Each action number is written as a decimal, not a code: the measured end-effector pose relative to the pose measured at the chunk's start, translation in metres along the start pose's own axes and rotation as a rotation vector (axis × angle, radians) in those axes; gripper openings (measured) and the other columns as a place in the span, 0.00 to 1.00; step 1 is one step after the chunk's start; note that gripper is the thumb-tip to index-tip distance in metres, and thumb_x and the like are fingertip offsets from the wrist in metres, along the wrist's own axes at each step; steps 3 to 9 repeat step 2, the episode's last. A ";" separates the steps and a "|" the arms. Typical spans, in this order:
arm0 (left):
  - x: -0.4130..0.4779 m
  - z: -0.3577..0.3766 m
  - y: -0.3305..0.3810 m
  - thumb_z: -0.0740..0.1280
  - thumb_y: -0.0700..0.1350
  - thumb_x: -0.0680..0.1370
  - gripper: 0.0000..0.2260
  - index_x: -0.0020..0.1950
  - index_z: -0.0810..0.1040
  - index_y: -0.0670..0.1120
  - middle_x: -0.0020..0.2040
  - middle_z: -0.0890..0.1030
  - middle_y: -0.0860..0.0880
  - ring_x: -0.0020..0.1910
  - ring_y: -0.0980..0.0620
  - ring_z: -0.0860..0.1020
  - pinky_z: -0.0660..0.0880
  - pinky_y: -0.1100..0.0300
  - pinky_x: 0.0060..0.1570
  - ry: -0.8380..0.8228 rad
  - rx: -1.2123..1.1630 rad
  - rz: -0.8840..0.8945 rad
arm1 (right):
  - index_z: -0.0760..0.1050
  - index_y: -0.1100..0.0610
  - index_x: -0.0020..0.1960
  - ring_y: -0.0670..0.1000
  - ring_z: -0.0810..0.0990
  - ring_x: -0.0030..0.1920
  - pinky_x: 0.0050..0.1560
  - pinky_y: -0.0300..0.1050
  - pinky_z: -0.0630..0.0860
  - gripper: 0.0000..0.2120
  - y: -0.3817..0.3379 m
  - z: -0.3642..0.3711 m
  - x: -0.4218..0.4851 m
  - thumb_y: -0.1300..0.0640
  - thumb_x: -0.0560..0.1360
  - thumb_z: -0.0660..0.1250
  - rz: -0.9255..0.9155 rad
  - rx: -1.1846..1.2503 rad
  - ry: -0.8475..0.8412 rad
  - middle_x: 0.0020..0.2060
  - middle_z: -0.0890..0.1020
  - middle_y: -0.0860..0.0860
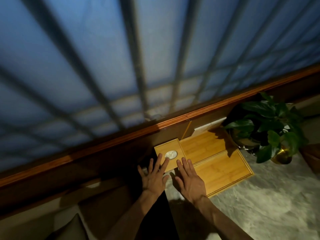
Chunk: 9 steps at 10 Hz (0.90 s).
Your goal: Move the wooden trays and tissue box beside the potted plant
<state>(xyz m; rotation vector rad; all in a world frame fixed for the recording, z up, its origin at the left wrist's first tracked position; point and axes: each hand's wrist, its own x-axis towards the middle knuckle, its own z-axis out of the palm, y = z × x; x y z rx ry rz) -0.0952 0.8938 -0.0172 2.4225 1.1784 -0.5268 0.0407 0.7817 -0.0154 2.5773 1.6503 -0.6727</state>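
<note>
Marble counter [259,210] open at right, potted plant [266,129] blocks far corner, window frame [121,137] behind.

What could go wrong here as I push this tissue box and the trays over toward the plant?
1. The trays already lie close to the plant, with leaves hanging over their far corner; pushing further may knock the pot.
2. Both hands lie flat and open, the left hand on the tissue box, the right hand at its edge, so the box might slide or tip rather than move cleanly.
3. The light is dim, so edges are hard to judge.
</note>
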 end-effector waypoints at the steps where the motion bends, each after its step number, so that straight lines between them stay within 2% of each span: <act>1: -0.001 -0.013 0.000 0.50 0.61 0.81 0.29 0.75 0.34 0.66 0.80 0.35 0.57 0.81 0.45 0.45 0.40 0.23 0.66 -0.071 0.063 -0.006 | 0.35 0.47 0.79 0.53 0.39 0.80 0.77 0.46 0.58 0.32 0.002 -0.015 -0.003 0.38 0.80 0.42 0.024 -0.081 -0.133 0.81 0.42 0.48; 2: 0.004 -0.048 0.017 0.51 0.63 0.80 0.28 0.79 0.49 0.59 0.82 0.46 0.53 0.81 0.44 0.47 0.43 0.26 0.70 -0.143 0.025 0.011 | 0.42 0.47 0.81 0.55 0.48 0.81 0.80 0.55 0.49 0.31 -0.009 -0.051 0.012 0.38 0.81 0.42 -0.001 -0.054 -0.291 0.81 0.46 0.49; 9: 0.004 -0.048 0.017 0.51 0.63 0.80 0.28 0.79 0.49 0.59 0.82 0.46 0.53 0.81 0.44 0.47 0.43 0.26 0.70 -0.143 0.025 0.011 | 0.42 0.47 0.81 0.55 0.48 0.81 0.80 0.55 0.49 0.31 -0.009 -0.051 0.012 0.38 0.81 0.42 -0.001 -0.054 -0.291 0.81 0.46 0.49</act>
